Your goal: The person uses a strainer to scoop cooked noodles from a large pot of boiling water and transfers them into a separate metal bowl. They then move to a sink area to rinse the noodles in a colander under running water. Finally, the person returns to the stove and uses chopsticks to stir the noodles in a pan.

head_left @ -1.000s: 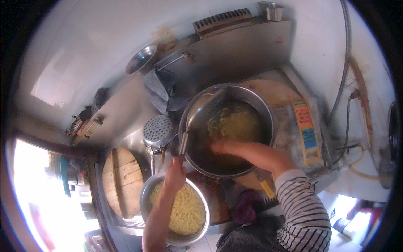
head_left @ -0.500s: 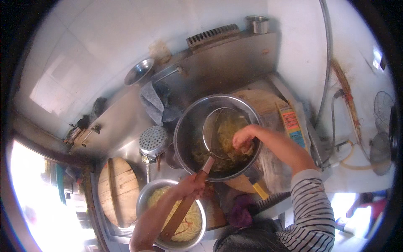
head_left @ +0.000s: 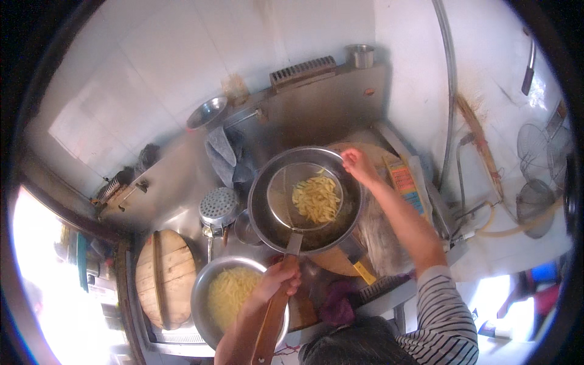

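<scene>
Left hand [head_left: 277,281] is wrapped tight round the wooden handle [head_left: 272,325] of the strainer [head_left: 304,198], holding its mesh basket over the big pot [head_left: 304,201]. A heap of pale fries [head_left: 315,198] sits in the mesh. Right hand [head_left: 359,165] is up at the pot's far rim, fingers curled on the edge; it looks like a pinch, though the view is too small to be sure. Just below the pot, a steel bowl [head_left: 207,298] holds more fries, beside a round wooden lid [head_left: 164,277].
</scene>
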The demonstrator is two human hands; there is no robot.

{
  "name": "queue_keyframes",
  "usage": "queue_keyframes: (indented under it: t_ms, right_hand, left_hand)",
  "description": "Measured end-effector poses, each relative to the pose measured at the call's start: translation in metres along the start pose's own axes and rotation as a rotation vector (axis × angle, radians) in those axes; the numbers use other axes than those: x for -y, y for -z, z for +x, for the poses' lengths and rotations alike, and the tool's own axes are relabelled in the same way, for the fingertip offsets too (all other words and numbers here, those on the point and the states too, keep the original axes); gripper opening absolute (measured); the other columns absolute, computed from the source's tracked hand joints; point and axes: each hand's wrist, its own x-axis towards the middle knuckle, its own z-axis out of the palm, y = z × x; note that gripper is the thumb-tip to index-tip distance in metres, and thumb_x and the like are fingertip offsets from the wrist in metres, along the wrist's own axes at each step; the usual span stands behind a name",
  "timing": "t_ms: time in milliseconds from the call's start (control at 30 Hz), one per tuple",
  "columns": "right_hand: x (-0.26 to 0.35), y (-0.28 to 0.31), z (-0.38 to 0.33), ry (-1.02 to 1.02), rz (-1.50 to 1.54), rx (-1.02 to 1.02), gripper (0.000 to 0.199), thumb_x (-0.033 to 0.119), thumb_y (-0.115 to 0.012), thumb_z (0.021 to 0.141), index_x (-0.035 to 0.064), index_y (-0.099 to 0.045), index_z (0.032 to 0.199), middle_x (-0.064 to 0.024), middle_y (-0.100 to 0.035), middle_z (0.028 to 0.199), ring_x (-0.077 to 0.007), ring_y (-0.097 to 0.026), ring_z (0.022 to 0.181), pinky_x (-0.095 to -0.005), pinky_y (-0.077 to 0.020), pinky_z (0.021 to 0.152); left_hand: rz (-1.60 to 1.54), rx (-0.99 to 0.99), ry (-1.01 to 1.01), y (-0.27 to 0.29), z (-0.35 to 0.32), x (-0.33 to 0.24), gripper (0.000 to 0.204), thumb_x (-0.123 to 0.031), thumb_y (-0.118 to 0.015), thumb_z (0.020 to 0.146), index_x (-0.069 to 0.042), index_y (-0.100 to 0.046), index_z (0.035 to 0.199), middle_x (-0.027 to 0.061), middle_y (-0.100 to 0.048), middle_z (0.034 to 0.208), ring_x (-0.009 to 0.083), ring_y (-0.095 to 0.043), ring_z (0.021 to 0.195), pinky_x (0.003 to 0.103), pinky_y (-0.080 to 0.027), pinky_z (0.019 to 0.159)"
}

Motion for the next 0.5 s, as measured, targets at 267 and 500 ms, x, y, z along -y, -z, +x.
queue_keyframes:
  t_ms: [267,500]
  right_hand:
    - [0.004,-0.028,-0.113,-0.006,-0.245,-0.133,0.010,0.019,-0.060,0.080,0.0088,-0.060,0.081,-0.0102,-0.060,0.074,-0.0275,-0.060,0.070,-0.0403,-0.0474,0.063]
    - [0.023,-0.044,-0.137,0.060,-0.688,0.059,0.009,0.009,-0.063,0.070,0.0088,-0.060,0.078,-0.0112,-0.060,0.083,-0.0314,-0.054,0.091,-0.0450,-0.0466,0.073]
  left_hand:
    - [-0.031,-0.145,-0.294,-0.062,-0.055,0.013,0.028,-0.012,-0.052,0.086,-0.005,-0.045,0.112,0.0071,-0.048,0.081,0.0136,-0.045,0.064,0.022,-0.034,0.041]
    - [-0.215,-0.175,-0.126,-0.044,-0.022,0.004,0.012,-0.003,-0.048,0.086,-0.004,-0.047,0.098,0.0063,-0.047,0.079,0.0140,-0.045,0.063,0.024,-0.036,0.047]
